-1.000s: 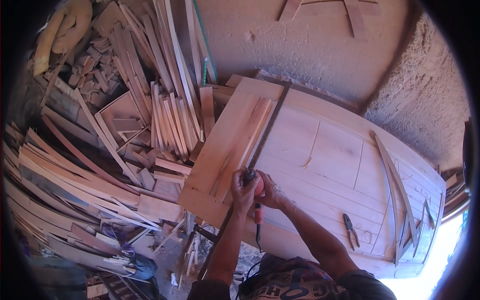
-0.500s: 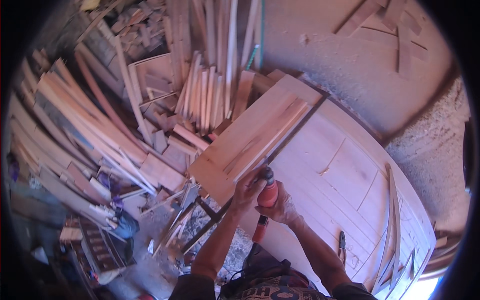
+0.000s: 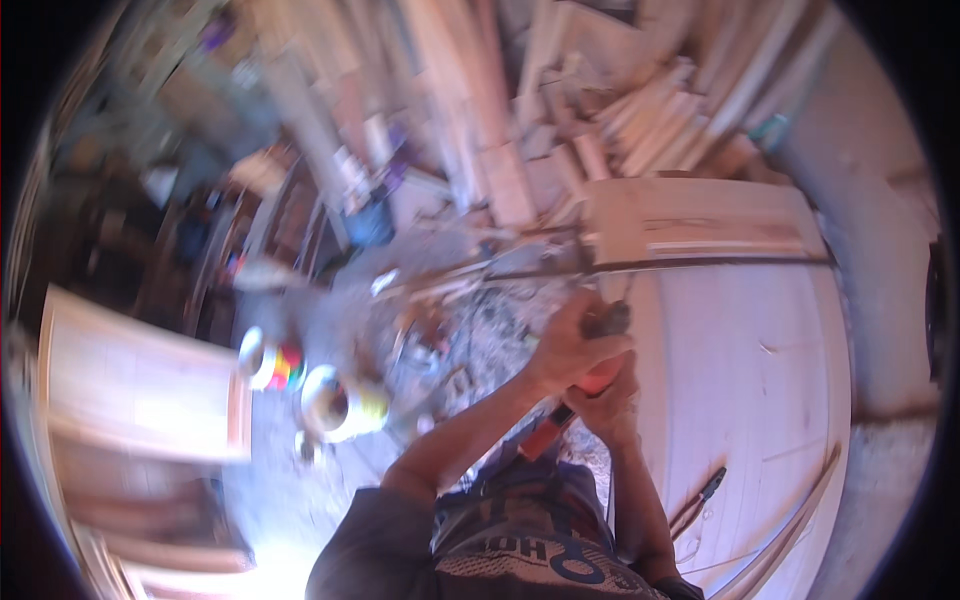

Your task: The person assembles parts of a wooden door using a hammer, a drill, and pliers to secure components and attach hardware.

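A red power drill [image 3: 600,376] with a dark chuck is in both my hands, a thin bit sticking out past its front. My left hand [image 3: 572,345] closes round the front of it by the chuck. My right hand [image 3: 612,408] wraps the red body below, partly hidden by the left. The drill is over the near left edge of a large pale wooden panel [image 3: 725,370]. Across the panel runs a dark bar [image 3: 715,263], with loose boards [image 3: 725,235] beyond it. Dark-jawed pliers [image 3: 712,485] lie on the panel right of my right forearm.
Long timber pieces [image 3: 470,100] and offcuts fill the far side. Two open tubs, a larger one [image 3: 345,408] and a smaller one [image 3: 268,362], stand on the floor at left. Near them is a pale wooden frame [image 3: 140,375]. Thin strips [image 3: 775,540] lie on the panel at lower right.
The view has swung left, bringing the tubs and wooden frame into sight and blurring the picture. My hands, still on the drill, are now at the panel's left edge.
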`<action>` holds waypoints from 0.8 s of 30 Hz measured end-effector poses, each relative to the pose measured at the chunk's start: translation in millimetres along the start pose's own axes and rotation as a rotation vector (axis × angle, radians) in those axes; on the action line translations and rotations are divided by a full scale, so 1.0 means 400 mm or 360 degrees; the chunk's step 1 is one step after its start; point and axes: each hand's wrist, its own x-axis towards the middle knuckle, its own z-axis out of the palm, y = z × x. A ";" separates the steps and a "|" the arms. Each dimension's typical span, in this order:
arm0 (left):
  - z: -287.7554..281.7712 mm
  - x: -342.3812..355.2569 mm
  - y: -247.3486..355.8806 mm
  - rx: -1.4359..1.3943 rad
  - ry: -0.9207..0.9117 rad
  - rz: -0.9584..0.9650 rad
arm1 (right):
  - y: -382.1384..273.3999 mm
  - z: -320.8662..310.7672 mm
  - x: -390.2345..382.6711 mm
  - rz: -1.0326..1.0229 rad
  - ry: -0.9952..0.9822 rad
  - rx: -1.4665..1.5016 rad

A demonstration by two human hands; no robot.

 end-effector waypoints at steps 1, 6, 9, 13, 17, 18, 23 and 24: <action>-0.024 -0.045 -0.006 0.0051 0.0022 -0.0048 | -0.021 0.016 -0.034 0.0049 -0.0069 -0.0022; -0.100 -0.259 0.030 -0.0150 0.0416 0.0219 | -0.054 0.123 -0.144 -0.0250 -0.0265 -0.0258; -0.154 -0.386 0.074 0.0542 0.0895 -0.0190 | -0.086 0.210 -0.192 -0.0512 -0.0458 -0.0394; -0.270 -0.572 0.058 0.0021 0.0991 0.0167 | -0.173 0.335 -0.286 -0.0595 -0.0728 -0.0520; -0.333 -0.774 0.106 -0.0174 0.1094 0.0340 | -0.255 0.434 -0.387 -0.1054 -0.0833 -0.0286; -0.337 -0.826 0.128 -0.0266 0.1075 0.0435 | -0.264 0.460 -0.420 -0.1180 -0.0838 -0.0248; -0.279 -1.037 0.193 0.0743 0.1860 0.0104 | -0.318 0.572 -0.585 -0.1481 -0.0897 -0.0228; -0.275 -1.085 0.186 0.0645 0.1991 0.0016 | -0.331 0.589 -0.627 -0.1494 -0.0943 -0.0230</action>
